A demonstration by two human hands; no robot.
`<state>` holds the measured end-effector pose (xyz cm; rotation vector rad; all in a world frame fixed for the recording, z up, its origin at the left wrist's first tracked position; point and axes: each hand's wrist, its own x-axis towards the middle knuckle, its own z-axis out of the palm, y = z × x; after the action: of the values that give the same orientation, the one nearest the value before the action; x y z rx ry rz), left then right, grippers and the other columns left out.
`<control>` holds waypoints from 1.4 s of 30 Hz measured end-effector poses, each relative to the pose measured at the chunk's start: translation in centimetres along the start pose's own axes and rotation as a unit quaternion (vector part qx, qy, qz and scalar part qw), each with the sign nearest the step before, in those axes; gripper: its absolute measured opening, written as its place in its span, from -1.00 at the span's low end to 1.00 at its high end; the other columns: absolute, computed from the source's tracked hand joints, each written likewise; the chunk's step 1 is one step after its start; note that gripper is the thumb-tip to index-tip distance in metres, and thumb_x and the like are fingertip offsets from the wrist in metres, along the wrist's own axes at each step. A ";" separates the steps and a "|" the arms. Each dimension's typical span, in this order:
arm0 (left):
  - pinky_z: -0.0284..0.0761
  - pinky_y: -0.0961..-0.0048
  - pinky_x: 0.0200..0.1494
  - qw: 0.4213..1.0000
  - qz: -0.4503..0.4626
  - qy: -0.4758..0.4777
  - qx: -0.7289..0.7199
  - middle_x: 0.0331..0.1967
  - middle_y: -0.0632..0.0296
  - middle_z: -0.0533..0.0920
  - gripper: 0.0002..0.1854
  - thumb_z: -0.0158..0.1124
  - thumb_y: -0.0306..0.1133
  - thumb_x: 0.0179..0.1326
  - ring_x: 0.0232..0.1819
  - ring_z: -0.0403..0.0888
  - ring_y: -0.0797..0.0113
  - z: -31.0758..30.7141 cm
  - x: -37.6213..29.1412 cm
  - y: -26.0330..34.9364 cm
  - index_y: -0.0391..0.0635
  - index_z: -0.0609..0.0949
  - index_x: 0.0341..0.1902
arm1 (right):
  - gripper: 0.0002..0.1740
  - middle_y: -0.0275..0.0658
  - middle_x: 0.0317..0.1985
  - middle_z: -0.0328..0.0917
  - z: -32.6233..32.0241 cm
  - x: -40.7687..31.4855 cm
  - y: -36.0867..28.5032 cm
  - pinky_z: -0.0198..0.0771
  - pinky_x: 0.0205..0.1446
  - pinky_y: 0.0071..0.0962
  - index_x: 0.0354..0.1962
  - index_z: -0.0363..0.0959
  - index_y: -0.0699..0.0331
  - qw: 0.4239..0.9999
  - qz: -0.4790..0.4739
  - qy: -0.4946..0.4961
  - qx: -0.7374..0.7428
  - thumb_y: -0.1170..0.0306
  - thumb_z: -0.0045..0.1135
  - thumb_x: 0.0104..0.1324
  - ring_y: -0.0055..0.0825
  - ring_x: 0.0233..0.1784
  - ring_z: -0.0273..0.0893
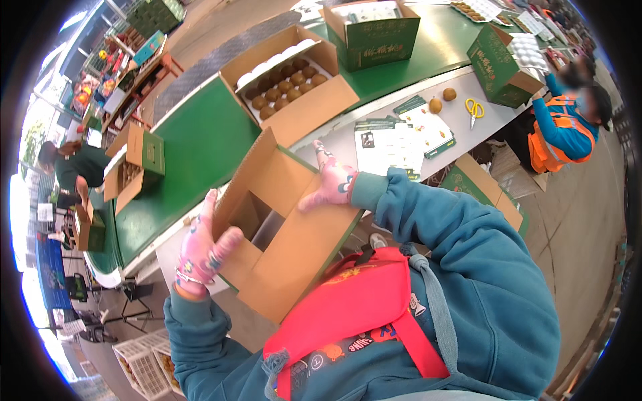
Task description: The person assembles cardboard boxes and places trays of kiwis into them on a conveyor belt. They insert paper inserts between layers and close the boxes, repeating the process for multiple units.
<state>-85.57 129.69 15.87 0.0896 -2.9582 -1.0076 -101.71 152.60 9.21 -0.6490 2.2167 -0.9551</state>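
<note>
An open cardboard box (296,250), brown inside and green outside, stands before me with its flaps spread. My left hand (205,253), in a pink patterned glove, holds its left side, thumb towards the inside and fingers stretched. On the right side my gloved right hand (333,185) holds a flap, its thumb over the brown face and its fingers beyond the edge. Grey shows through the gap between the inner flaps. Just beyond, a larger open box (306,113) on the green conveyor belt (188,150) holds rows of round brown fruit and white trays.
Printed leaflets (388,145), loose round fruit (435,105) and yellow-handled scissors (473,111) lie on the grey worktable (341,150). More boxes (371,42) stand on the belt. A co-worker in an orange vest (562,128) is at right, another person (83,168) at left. White crates (143,368) stand below left.
</note>
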 end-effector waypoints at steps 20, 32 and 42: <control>-0.28 0.09 0.33 0.964 -0.047 0.210 0.156 0.33 -0.12 -0.02 -0.15 -0.11 0.16 0.16 0.35 -0.09 -0.05 10.9 -5.7 -1.3 -0.28 0.02 0.31 | -0.42 -0.23 -0.25 0.49 4.1 7.2 16.4 0.36 -0.30 -0.43 -0.19 0.37 0.14 0.728 0.126 -0.113 0.665 -0.17 0.04 0.08 -0.41 -0.22 0.47; 0.07 0.44 -0.13 0.673 -0.304 0.323 -0.592 -0.15 0.15 0.34 -0.55 0.03 -0.07 0.16 -0.14 0.22 0.34 31.5 -7.6 -8.2 -0.19 0.32 -0.06 | -0.53 -0.04 -0.50 0.50 -6.3 -3.6 -4.7 0.39 -0.26 -0.30 -0.52 0.47 0.31 0.916 -0.391 -0.045 -0.077 0.00 0.06 0.03 -0.13 -0.37 0.49; 0.25 0.64 -0.55 0.721 -0.342 0.455 -0.396 -0.52 0.28 0.53 -0.73 0.12 -0.17 0.12 -0.57 0.36 0.55 25.4 -9.3 -5.9 -0.15 0.54 -0.38 | -0.70 -0.19 -0.65 0.45 3.5 0.0 5.1 0.36 -0.41 -0.27 -0.67 0.48 0.20 0.792 -0.492 -0.190 -0.308 0.13 0.02 -0.11 -0.23 -0.51 0.45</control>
<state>-76.84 141.03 -7.83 1.2710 -1.4094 -1.5556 -100.14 154.16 3.41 -2.2204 1.7108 -0.3902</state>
